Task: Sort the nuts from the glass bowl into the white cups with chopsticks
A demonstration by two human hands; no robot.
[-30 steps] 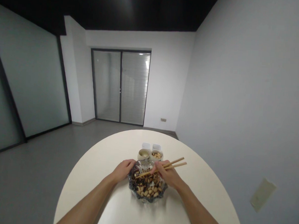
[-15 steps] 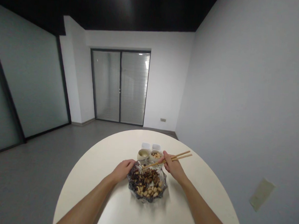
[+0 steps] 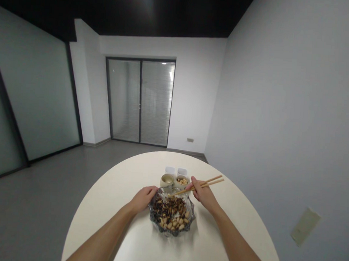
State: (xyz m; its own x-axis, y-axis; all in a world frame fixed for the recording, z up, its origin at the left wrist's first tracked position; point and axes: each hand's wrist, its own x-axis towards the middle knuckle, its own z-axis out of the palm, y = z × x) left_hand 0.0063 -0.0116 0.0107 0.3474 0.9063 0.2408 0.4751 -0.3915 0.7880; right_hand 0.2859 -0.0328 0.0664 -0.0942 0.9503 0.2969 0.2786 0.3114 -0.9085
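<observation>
A scalloped glass dish (image 3: 170,232) sits on the round white table (image 3: 129,190), filled with dark seeds and pale nuts (image 3: 173,223). My left hand (image 3: 143,198) grips the dish's left rim, fingers curled on it. My right hand (image 3: 203,193) is closed round a pair of wooden chopsticks (image 3: 199,186). Their tips hover over the far edge of the dish, just in front of the small bowls.
Two small round bowls stand beyond the dish: an empty-looking pale bowl (image 3: 167,180) and a bowl with nuts (image 3: 182,181). Behind them are two small white square containers (image 3: 176,171). A wall runs close along the table's right; sliding glass doors (image 3: 141,101) lie beyond.
My right hand lifted the chopsticks out of the dish and moved them up and away toward the small bowls. My left hand stayed on the rim.
</observation>
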